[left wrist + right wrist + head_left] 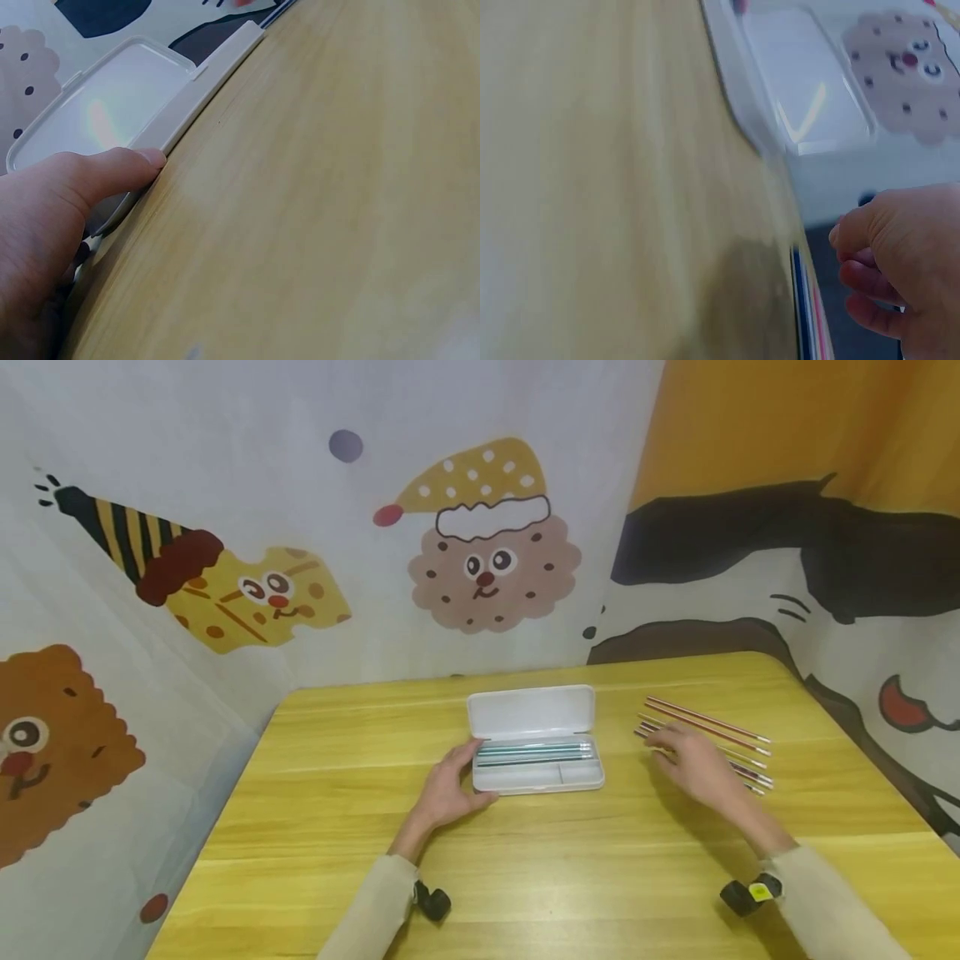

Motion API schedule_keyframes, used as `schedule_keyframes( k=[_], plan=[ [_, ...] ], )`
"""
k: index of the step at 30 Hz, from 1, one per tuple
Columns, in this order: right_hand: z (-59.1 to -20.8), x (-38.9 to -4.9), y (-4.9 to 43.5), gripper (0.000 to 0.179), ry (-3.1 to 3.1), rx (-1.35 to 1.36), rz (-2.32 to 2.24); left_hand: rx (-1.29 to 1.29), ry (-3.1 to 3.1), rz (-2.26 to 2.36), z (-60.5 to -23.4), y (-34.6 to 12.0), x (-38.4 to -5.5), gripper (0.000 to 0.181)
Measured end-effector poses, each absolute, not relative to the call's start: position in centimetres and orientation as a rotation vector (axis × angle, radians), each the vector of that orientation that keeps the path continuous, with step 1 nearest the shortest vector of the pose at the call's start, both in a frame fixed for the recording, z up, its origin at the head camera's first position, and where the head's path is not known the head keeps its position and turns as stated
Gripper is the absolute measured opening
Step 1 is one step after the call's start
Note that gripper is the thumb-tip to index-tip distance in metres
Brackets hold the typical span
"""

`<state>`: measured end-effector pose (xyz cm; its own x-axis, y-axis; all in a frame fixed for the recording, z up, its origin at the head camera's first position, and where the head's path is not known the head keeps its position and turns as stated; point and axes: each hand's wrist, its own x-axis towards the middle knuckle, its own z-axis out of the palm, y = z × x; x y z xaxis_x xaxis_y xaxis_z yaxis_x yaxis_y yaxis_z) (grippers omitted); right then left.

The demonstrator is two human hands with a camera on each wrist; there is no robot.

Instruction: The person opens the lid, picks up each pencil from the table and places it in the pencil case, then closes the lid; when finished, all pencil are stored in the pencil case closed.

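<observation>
I have the left hand (pixel 448 787) gripping the open white plastic pencil case (pixel 519 777) | right hand (pixel 693 764) loosely curled, apparently empty, over slim red and dark pencils (pixel 708 720) on yellow wood-grain table (pixel 555 868) | sloppy pinch could scatter them

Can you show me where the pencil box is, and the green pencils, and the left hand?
Pencil box (pixel 531 714): head view, on the inside of its open lid.
Green pencils (pixel 531 752): head view, halfway along them, in the box.
Left hand (pixel 444 789): head view, on the back of the hand.
</observation>
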<state>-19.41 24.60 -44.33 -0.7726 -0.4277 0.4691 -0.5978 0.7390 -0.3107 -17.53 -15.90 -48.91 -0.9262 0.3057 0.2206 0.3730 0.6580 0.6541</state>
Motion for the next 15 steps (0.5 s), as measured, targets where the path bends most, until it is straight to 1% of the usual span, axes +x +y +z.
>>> schedule_keyframes(
  k=[4, 8, 11, 15],
  plan=[
    [-45.1, -17.8, 28.0, 0.021, -2.554, 0.689, 0.57, -0.572, -2.768, -1.128, -48.8, -15.8, -17.4, 0.09],
    [-45.8, -16.6, 30.4, 0.027, -2.528, 0.623, 0.537, -0.571, -2.786, -1.108, -48.9, -15.9, -17.4, 0.091],
    [-46.2, -16.1, 31.6, 0.03, -2.531, 0.59, 0.523, -0.565, -2.791, -1.109, -49.0, -15.9, -17.4, 0.091],
    [-46.3, -15.7, 32.4, 0.029, -2.555, 0.554, 0.501, -0.566, -2.782, -1.112, -49.1, -15.8, -17.6, 0.091]
  ],
)
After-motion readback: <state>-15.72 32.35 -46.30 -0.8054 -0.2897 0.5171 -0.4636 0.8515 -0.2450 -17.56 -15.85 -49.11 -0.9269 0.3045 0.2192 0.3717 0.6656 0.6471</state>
